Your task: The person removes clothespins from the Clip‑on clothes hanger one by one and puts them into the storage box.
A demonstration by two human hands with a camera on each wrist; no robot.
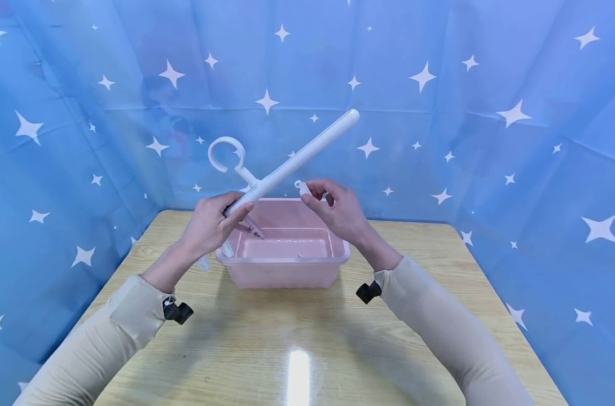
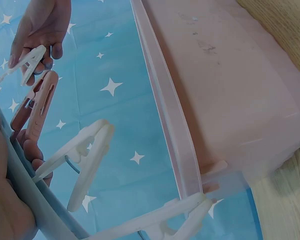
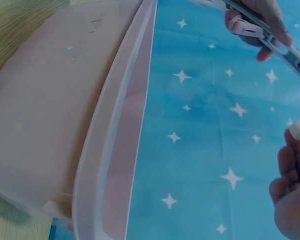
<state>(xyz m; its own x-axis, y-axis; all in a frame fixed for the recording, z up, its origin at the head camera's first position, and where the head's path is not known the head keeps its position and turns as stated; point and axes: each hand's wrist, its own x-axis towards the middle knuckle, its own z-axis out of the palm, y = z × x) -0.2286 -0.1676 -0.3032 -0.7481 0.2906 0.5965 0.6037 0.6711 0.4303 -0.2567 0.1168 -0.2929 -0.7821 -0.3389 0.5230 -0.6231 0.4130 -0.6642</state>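
Left hand: fingers curled round the lower part of a white clip hanger, held tilted above the near-left rim of the basin, bar rising toward the upper right, round hook pointing up-left. Pink clothespin and white clothespin hang from the hanger's bar beside this hand, seen close in the left wrist view. Right hand: raised over the far-right rim of the basin, thumb and fingertips pinching a small white clothespin, just beside the hanger bar but not touching it. Pink plastic basin: rectangular, translucent, standing on the wooden table toward its far edge, below both hands. Both arms in beige sleeves. Blue star-printed cloth encloses the table on three sides.
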